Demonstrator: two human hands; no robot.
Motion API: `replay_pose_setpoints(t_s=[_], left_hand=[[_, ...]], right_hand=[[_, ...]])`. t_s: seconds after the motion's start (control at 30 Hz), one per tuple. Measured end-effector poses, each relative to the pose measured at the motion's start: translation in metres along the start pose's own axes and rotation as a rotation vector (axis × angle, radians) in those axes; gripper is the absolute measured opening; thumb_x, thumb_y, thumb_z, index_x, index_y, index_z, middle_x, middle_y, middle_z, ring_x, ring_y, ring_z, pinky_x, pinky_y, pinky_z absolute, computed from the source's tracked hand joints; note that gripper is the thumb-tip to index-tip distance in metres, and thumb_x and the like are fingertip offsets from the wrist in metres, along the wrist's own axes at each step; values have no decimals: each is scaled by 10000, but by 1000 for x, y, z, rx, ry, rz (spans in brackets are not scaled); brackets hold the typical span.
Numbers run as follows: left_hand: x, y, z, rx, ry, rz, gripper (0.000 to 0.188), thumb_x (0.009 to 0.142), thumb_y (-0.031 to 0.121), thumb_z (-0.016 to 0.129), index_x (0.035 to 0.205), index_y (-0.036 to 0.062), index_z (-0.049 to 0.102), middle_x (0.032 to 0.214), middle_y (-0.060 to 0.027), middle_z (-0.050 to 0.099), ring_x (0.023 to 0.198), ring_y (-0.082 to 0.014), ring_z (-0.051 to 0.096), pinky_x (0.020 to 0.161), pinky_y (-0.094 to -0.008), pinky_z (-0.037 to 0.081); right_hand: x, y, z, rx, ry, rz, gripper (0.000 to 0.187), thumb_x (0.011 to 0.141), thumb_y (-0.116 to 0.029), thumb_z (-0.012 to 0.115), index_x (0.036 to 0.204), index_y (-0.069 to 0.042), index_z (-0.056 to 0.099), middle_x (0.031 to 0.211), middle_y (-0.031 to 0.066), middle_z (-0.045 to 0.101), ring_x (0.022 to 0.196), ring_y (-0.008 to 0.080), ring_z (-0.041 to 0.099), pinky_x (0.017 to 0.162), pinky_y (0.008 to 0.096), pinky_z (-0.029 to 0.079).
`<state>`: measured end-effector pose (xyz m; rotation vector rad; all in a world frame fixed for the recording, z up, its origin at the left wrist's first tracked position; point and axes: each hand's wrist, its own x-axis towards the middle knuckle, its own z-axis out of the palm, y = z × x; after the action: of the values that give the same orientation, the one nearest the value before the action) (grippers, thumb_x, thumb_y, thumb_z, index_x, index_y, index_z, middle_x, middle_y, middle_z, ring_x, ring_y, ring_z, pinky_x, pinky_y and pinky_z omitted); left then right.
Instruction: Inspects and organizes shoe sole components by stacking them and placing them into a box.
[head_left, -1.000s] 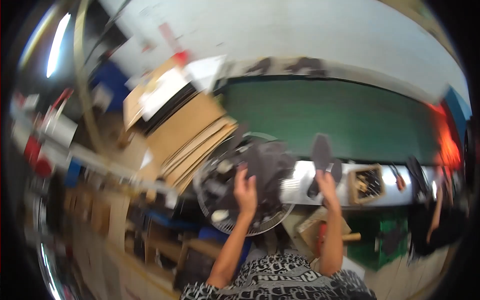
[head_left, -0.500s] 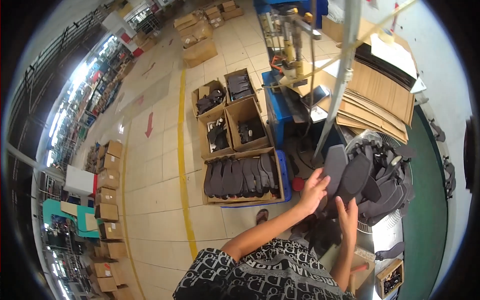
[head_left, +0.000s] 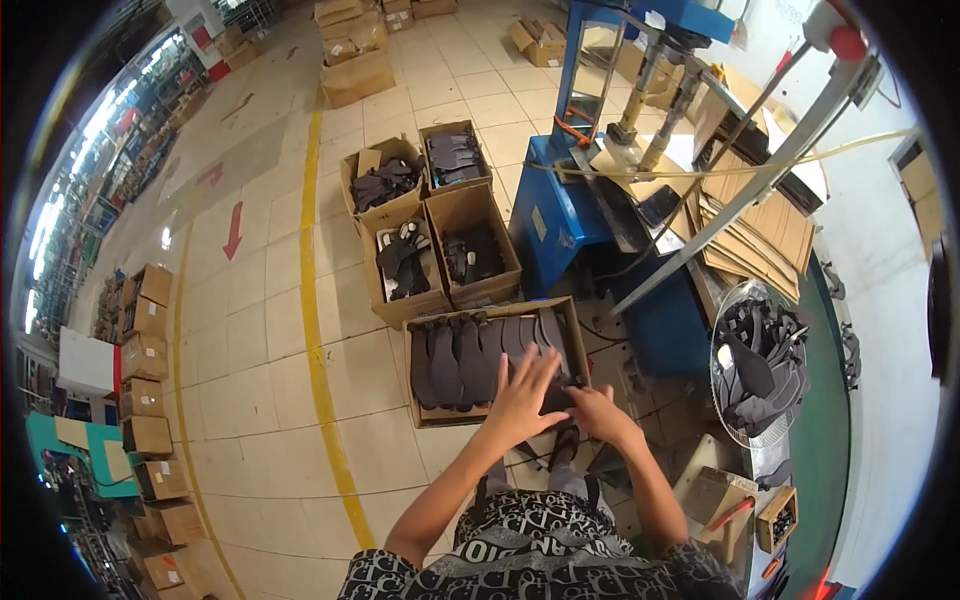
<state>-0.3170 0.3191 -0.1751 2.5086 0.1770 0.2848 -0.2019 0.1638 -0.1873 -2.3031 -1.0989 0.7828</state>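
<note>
My left hand is spread open over the near right part of a cardboard box packed with dark grey shoe insoles. Those insoles stand side by side in a row, and my left fingers lie across the ones at the right. Close beside it, at the box's near right corner, my right hand has its fingers bent in around the end of a dark insole. My hands partly cover that piece.
Several open cartons with dark parts stand beyond the box. To the right are a blue machine with a slanting metal post, and a wire basket heaped with dark pieces. A wooden box sits near right.
Both hands have moved left from the wire basket to the box, bringing dark insoles from there. My left hand has let go and spread its fingers. The view has turned rightward.
</note>
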Motion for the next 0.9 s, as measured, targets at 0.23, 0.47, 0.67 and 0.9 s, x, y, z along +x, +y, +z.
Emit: replay_pose_setpoints(t_s=[0.23,0.47,0.67,0.9], left_hand=[[-17,-94,23,-940,-482,-362,553,745,278,741,1185,1,551,1124,-126,615,1082,-225,551,934,-323,404],[-31,-112,74,-1224,-239,-445,408,780,169,704,1110,-35,576,1049,-75,634,993,-164,558,892,-290,404],[-36,-116,78,-1600,-168,-861,297,814,151,681,1076,31,608,990,-37,624,917,-143,578,810,-276,451],[-20,-160,99,-850,135,-631,327,890,275,592,1058,-5,574,888,-56,615,816,-165,570,735,-300,450]], right_hand=[[73,-37,8,-515,-169,-608,212,737,-72,610,948,-74,633,924,98,638,1059,224,514,1012,492,242],[68,-42,22,-673,170,-625,407,740,-82,585,1142,-128,546,1232,56,521,1243,204,392,1053,485,206],[73,-10,72,-384,713,-6,454,816,-330,620,1162,-52,524,1258,148,490,1192,278,446,980,429,309],[126,50,140,474,349,267,356,898,-296,538,861,57,561,755,224,600,734,387,582,668,416,428]])
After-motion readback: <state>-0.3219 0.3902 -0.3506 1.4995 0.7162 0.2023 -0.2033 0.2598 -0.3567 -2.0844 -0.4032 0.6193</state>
